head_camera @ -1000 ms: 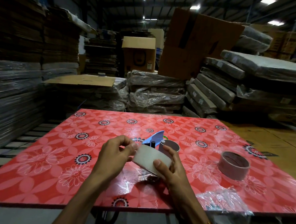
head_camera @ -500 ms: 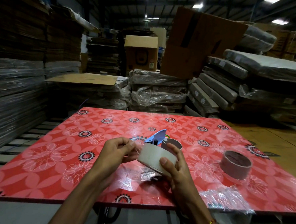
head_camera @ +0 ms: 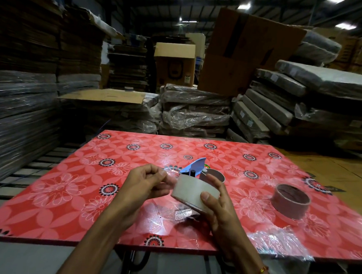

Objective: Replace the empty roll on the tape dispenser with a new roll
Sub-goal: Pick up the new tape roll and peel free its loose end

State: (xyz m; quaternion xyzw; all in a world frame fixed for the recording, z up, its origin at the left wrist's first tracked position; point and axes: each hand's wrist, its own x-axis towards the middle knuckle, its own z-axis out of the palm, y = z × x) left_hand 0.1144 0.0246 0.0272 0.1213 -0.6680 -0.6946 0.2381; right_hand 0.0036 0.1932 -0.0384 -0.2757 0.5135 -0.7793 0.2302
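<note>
A full whitish tape roll (head_camera: 190, 190) is held just above the red flowered table (head_camera: 67, 185). My right hand (head_camera: 216, 202) grips it, thumb on the near face and fingers over the far rim. My left hand (head_camera: 145, 182) pinches at the roll's left edge, where the clear tape end seems to lift. Behind the roll stands the tape dispenser (head_camera: 195, 166) with a blue blade guard, partly hidden. A brown cardboard ring (head_camera: 213, 174) sits at the dispenser, mostly covered by my right fingers.
A second brown cardboard core (head_camera: 290, 204) lies on the table to the right. Crumpled clear plastic wrap (head_camera: 279, 241) lies near the front right edge. Wrapped bundles and cardboard stacks surround the table behind and to the left.
Both hands and the roll have stayed together with only small shifts; the left fingers keep picking at the roll's edge. The view has tilted slightly.
</note>
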